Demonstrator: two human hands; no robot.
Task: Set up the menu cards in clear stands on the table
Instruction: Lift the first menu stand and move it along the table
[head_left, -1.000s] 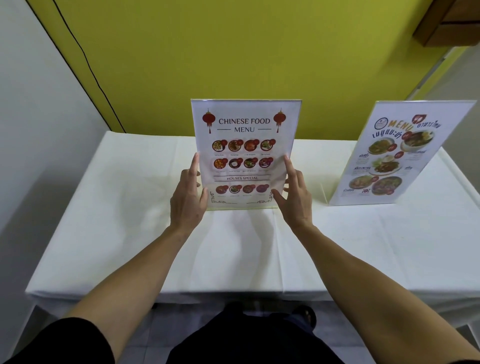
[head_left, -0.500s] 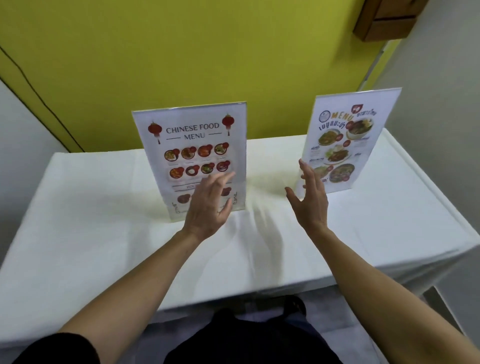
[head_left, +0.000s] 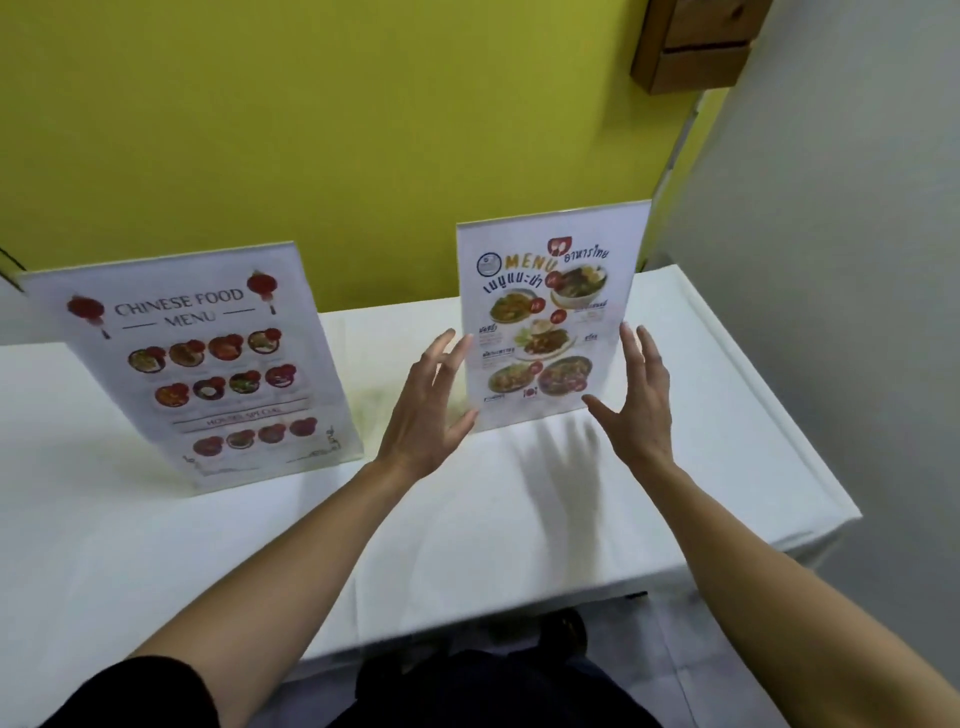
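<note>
Two menu cards stand upright in clear stands on the white-clothed table (head_left: 519, 519). The Chinese food menu (head_left: 202, 364) is at the left, with no hand on it. The Thai menu (head_left: 545, 322) stands right of centre near the back. My left hand (head_left: 426, 410) is open with spread fingers just beside the Thai menu's left edge. My right hand (head_left: 636, 400) is open at its right edge. Whether the fingers touch the stand I cannot tell; neither hand holds it.
A yellow wall (head_left: 363, 130) runs behind the table and a grey wall (head_left: 831, 312) closes the right side. A wooden box (head_left: 696, 41) hangs on the wall at the upper right. The table's front edge is close to my body.
Both hands let go of the Chinese food menu and moved right, now flanking the Thai menu. My view has turned to the right.
</note>
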